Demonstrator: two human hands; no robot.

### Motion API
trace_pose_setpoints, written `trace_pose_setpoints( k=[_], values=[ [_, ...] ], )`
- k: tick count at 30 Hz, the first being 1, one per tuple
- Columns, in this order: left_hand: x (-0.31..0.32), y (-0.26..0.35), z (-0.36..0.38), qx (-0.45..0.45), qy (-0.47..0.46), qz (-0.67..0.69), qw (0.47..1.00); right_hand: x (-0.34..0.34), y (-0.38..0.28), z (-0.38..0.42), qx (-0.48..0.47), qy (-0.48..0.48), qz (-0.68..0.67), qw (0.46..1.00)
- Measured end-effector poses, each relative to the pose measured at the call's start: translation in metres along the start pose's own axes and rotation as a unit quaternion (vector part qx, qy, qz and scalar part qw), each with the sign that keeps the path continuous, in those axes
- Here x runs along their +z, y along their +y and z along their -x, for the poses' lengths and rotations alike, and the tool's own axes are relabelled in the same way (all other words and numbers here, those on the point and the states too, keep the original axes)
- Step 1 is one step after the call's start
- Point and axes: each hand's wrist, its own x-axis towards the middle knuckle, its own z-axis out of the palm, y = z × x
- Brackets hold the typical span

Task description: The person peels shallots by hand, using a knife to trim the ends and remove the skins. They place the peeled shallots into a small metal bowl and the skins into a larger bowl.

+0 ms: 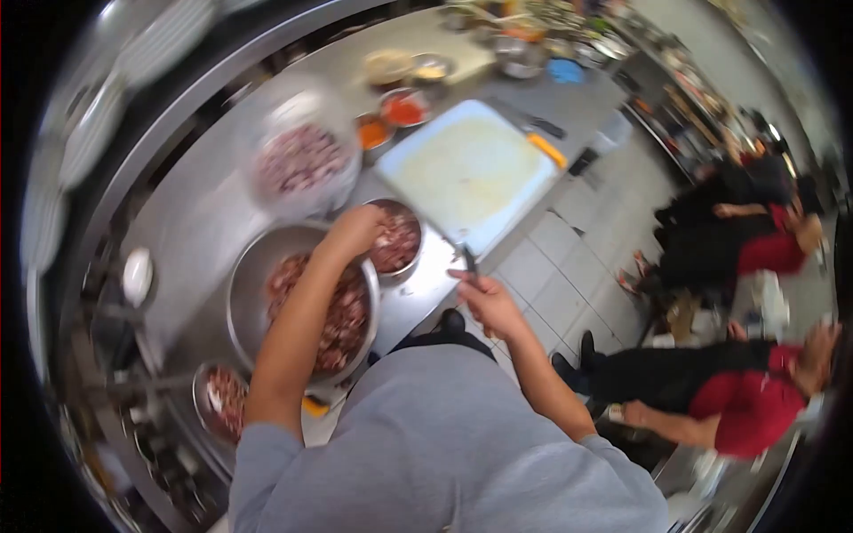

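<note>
Head view: a steel counter (204, 213) seen from above through a strongly curved lens, with the person's grey top filling the bottom of the frame.
Left hand: the left hand (355, 229) reaches across the counter and sits at the rim of a small steel bowl (397, 238) of reddish chopped meat; the fingers curl down into the bowl, but whether they have closed on any of the meat I cannot tell, as the hand is blurred.
Right hand: the right hand (487, 302) is closed around the handle of a knife (455, 244), whose blade runs up and left over the near edge of the cutting board.
Cutting board: a white cutting board (466, 169) lies just right of the small bowl, its surface bare apart from faint staining.
Large bowl: a large steel bowl (300, 306) holding more of the chopped meat stands under the left forearm, touching or nearly touching the small bowl.
Other containers: a clear tub (300, 164) of pale purple pieces sits beyond the bowls, two small dishes of orange and red sauce (391, 120) stand near the board's far corner, and another small bowl (222, 400) of meat is at the lower left.
Bystanders: people in red and black (737, 391) are on the tiled floor to the right, well apart from the counter.
</note>
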Motion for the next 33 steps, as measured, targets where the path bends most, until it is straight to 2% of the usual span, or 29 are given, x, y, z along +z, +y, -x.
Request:
trace_pose_setpoints(
  k=[1,2,4,5,6,8,9,10,12,13,15,20,22,24,26,29,31,32,33],
  values=[
    [0.014,-0.02,0.003,0.061,0.04,-0.089,0.993,0.003,-0.001,-0.004,0.01,-0.031,0.011,0.999],
    [0.0,-0.015,0.01,0.035,0.051,-0.093,0.994,0.005,-0.004,-0.009,-0.003,-0.022,0.007,1.0],
    [-0.048,0.013,0.029,0.013,0.142,-0.024,0.989,0.007,-0.013,-0.013,-0.006,-0.002,-0.015,1.0],
    [-0.062,0.012,0.04,-0.025,0.188,0.018,0.982,0.006,-0.011,-0.019,-0.012,-0.008,-0.021,1.0],
    [-0.078,0.018,0.056,-0.04,0.193,0.012,0.98,0.005,-0.008,-0.024,-0.02,-0.013,-0.027,0.999],
    [-0.101,0.031,0.091,-0.252,0.217,0.141,0.932,0.01,-0.012,-0.028,-0.021,-0.009,-0.022,0.999],
    [-0.102,0.016,0.111,-0.328,0.152,0.173,0.916,0.013,-0.015,-0.028,-0.015,-0.011,-0.016,1.0],
    [-0.096,0.001,0.133,-0.339,0.159,0.171,0.911,0.017,-0.018,-0.03,-0.011,-0.012,-0.01,1.0],
    [-0.067,-0.015,0.18,-0.268,0.092,0.003,0.959,0.023,-0.016,-0.034,-0.002,-0.029,-0.004,1.0],
    [-0.049,-0.011,0.198,-0.277,0.096,0.005,0.956,0.026,-0.017,-0.037,0.002,-0.035,0.0,0.999],
    [-0.021,0.002,0.225,-0.294,0.073,-0.089,0.949,0.034,-0.019,-0.043,0.007,-0.051,0.016,0.999],
    [-0.01,0.032,0.231,-0.352,0.069,0.0,0.934,0.052,-0.021,-0.057,0.021,-0.088,0.048,0.995],
    [-0.002,0.031,0.231,-0.286,0.138,-0.007,0.948,0.059,-0.023,-0.063,0.019,-0.097,0.061,0.993],
    [-0.007,0.034,0.233,-0.28,0.149,-0.002,0.948,0.067,-0.028,-0.066,0.014,-0.106,0.067,0.992],
    [-0.022,0.035,0.236,-0.244,-0.019,0.144,0.959,0.071,-0.032,-0.065,0.008,-0.113,0.07,0.991],
    [-0.035,0.001,0.238,-0.278,-0.043,0.146,0.948,0.075,-0.033,-0.068,-0.002,-0.12,0.071,0.99],
    [-0.049,-0.007,0.224,-0.315,0.077,0.089,0.942,0.073,-0.03,-0.067,0.005,-0.113,0.072,0.991],
    [-0.047,-0.009,0.217,-0.314,0.074,0.09,0.942,0.072,-0.029,-0.063,0.007,-0.11,0.07,0.991],
    [-0.041,-0.017,0.206,-0.275,0.103,0.061,0.954,0.071,-0.028,-0.064,0.008,-0.112,0.073,0.991]
  ],
)
